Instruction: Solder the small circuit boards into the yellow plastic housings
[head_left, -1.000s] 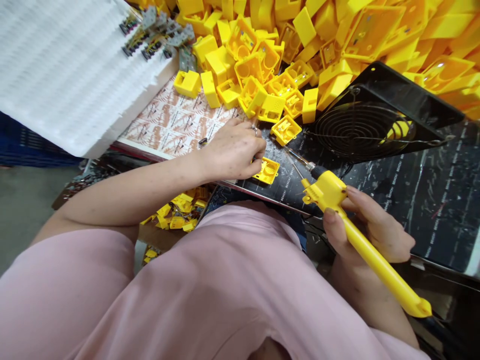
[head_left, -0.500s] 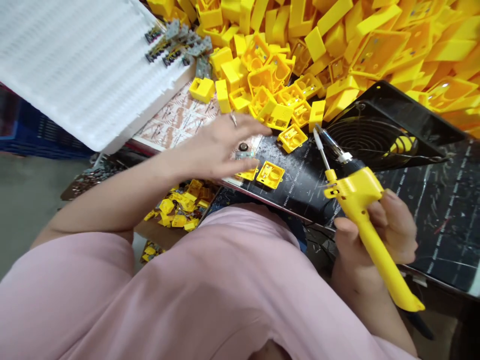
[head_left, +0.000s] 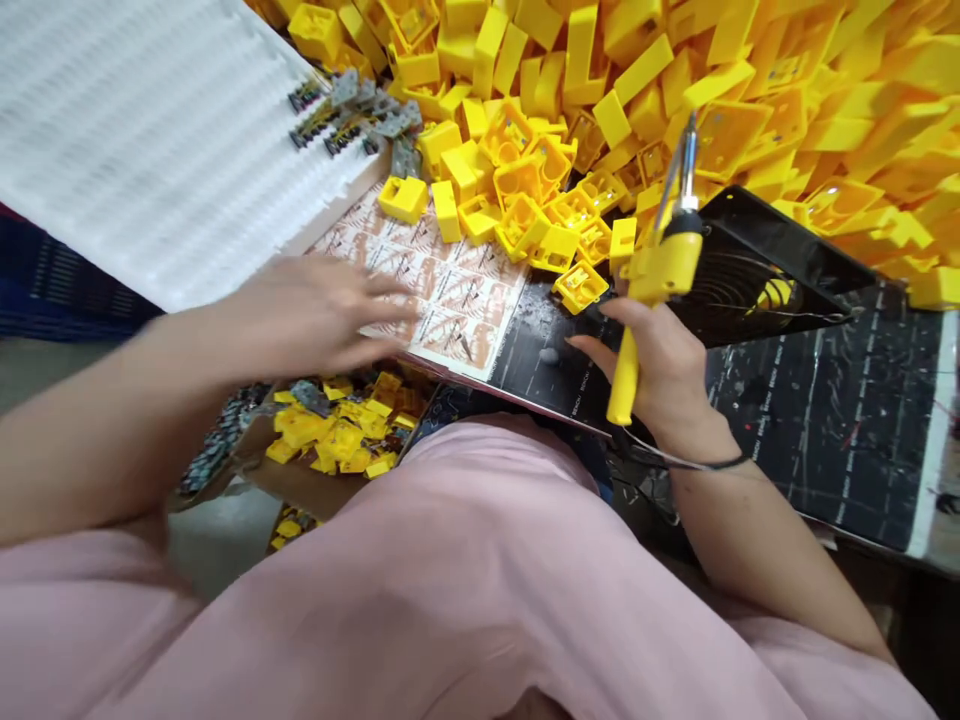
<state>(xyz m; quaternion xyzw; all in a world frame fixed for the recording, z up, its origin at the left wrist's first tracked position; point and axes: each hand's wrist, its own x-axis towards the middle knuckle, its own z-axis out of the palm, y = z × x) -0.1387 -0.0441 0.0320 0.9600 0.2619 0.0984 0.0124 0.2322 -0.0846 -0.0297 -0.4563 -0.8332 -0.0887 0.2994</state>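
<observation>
My right hand (head_left: 660, 375) is closed round the yellow handle of a soldering iron (head_left: 652, 290), held upright with its metal tip pointing up toward the heap of yellow plastic housings (head_left: 600, 110). A single yellow housing (head_left: 579, 285) lies on the black mat (head_left: 825, 400) just left of the iron. My left hand (head_left: 315, 310) is blurred by motion, fingers stretched out over the printed sheet (head_left: 442, 290) at the table's front edge, and it holds nothing I can see. Below it a box of finished yellow parts (head_left: 337, 430) sits by my lap.
A white foam tray (head_left: 150, 130) fills the upper left, with several small grey circuit boards (head_left: 352, 110) on its corner. A black fan with a wire guard (head_left: 757, 270) sits tilted on the mat, right of the iron. My pink clothing (head_left: 450, 590) covers the foreground.
The right hand swung the soldering iron from pointing left to standing upright. The left hand swept left off the mat, and the yellow part that lay by it is gone from there.
</observation>
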